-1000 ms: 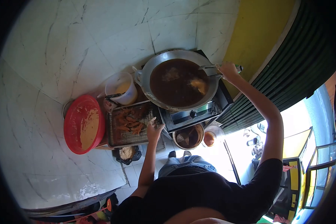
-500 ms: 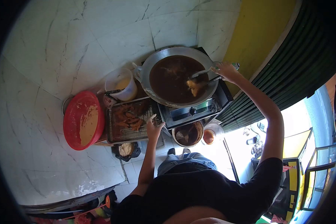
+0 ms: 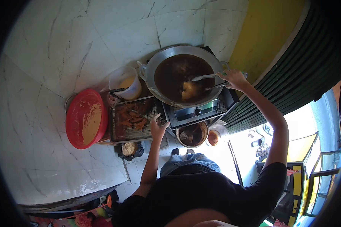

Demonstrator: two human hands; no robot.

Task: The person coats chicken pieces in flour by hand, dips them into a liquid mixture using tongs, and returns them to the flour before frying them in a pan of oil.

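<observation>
My right hand [image 3: 235, 80] grips metal tongs [image 3: 205, 77] over the right side of a wide metal wok [image 3: 150, 81] of dark brown oil. The tongs' two arms stand apart, and a pale golden battered piece of food [image 3: 189, 90] lies in the oil at their tips. My left hand [image 3: 158, 128] has its thumb and fingers spread, holding nothing, close to the right edge of a metal tray [image 3: 117, 140]. Several browned fried pieces [image 3: 132, 116] rest on the wire rack in that tray.
The wok sits on a gas stove [image 3: 187, 120]. Left of it are a white bucket [image 3: 134, 90] with pale liquid and a red basin [image 3: 71, 125] with batter residue. Below are a dark-filled pot [image 3: 205, 132], a tub [image 3: 220, 133] and a black bag [image 3: 138, 152] of crumbly pale stuff.
The battered piece has moved left and lies lower in the oil, with the tongs' arms now wider apart. My left hand stays spread beside the tray.
</observation>
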